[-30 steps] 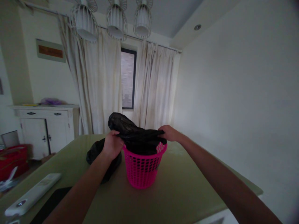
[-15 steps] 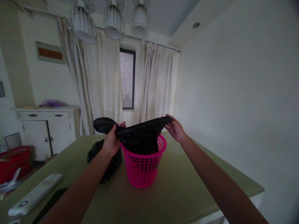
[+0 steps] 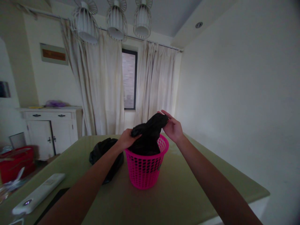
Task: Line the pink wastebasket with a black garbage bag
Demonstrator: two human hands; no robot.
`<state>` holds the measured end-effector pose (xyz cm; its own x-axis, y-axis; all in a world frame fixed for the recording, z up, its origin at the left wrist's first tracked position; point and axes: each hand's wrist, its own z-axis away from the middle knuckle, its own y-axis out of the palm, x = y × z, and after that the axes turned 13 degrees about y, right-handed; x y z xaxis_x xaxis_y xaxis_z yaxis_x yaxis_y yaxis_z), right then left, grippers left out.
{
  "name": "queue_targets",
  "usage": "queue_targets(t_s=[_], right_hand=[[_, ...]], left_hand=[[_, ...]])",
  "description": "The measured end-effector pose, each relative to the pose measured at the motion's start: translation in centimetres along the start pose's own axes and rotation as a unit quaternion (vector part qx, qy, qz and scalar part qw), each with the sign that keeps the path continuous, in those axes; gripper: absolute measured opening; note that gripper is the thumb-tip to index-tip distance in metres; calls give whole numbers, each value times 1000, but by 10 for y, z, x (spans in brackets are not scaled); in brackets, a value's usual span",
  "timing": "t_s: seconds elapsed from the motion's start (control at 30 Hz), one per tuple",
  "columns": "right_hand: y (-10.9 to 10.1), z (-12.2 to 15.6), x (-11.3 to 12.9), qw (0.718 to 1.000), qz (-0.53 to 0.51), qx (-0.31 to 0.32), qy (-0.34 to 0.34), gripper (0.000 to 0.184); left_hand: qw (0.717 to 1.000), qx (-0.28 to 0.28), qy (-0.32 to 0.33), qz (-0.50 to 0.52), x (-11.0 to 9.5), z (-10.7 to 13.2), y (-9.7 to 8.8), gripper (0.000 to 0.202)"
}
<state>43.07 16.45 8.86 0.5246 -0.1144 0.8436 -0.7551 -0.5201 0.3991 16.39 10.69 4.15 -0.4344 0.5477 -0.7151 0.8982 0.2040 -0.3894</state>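
Observation:
A pink perforated basket (image 3: 145,170) stands on the green table (image 3: 187,187). A black plastic bag (image 3: 147,134) rises out of it, bunched together above the rim. My left hand (image 3: 126,139) grips the bag's left side at the basket's near rim, fingers closed on the plastic. My right hand (image 3: 172,126) holds the bag's upper right end above the far rim, with thumb and fingers pinching it and the other fingers stretched out.
A second black bag (image 3: 103,154) lies on the table left of the basket. A white remote-like device (image 3: 38,193) and a dark flat object (image 3: 52,200) lie near the left front. A white cabinet (image 3: 51,129), a red bin (image 3: 15,162) and curtains stand behind.
My hands have come closer together, gathering the stretched bag opening into a bunch above the basket. The bag's loose left end is no longer hanging past my left hand.

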Motion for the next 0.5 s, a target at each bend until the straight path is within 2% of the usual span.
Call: queue_targets(t_s=[0.1,0.13,0.23,0.3,0.37,0.43,0.5], right_hand=[[-2,7,-7,999,23,9,49,32],[1,7,-12,996,47,17,72,35],[15,3,-34,984,129,41,118,47],[26,-5,-47,986,116,9,119,41],[34,-16,-56,992,36,-58,106,30],[37,-27,-60,987,-50,-118,99,21],[39,-36,-63,977,-84,-163,107,17]], left_hand=[[991,-77,-37,99,-1,-1,5,33],[988,-76,-41,131,-3,-1,9,34],[980,-24,-38,195,-11,2,25,41],[968,-31,-45,244,-15,3,34,47],[941,-99,-81,313,-16,2,38,44],[896,-186,-118,385,-16,-1,35,31],[852,-255,-131,438,-17,-7,31,15]])
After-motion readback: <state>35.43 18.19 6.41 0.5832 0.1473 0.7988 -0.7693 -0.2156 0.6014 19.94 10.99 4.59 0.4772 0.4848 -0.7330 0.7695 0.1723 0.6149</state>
